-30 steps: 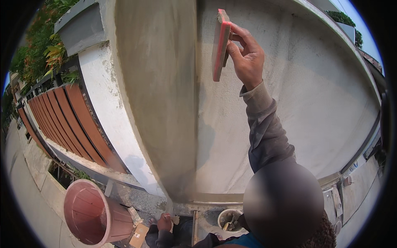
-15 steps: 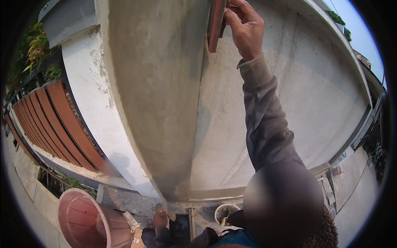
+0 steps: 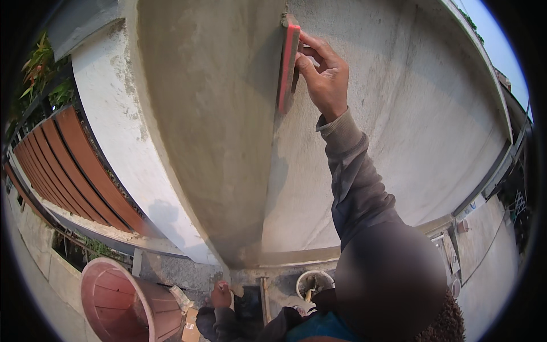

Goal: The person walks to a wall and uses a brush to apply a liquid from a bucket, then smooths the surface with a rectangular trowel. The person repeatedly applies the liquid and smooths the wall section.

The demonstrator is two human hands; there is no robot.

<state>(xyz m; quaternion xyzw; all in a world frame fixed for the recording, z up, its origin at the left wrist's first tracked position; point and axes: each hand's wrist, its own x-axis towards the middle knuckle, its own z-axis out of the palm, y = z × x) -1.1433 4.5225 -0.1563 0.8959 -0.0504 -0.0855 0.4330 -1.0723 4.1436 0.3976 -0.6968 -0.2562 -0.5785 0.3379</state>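
My right hand is raised high in front of the wall, its fingers closed round the back of a plastering float with a red edge. Held upright, the float lies along the vertical corner where a darker, damp-looking plaster face meets the lighter grey wall. A lump of wet mortar clings at the float's top end. Down low, near the foot of the wall, my left hand is curled closed; whatever it may hold is too small to make out.
A large reddish plastic tub stands tilted at the lower left, beside a piece of cardboard. A pale bucket with tools in it sits by the wall's foot. A white pillar and brown slatted fence are on the left.
My right hand has brought the float down along the wall corner, and the whole float now shows. My left hand stays low, nearly in the same spot.
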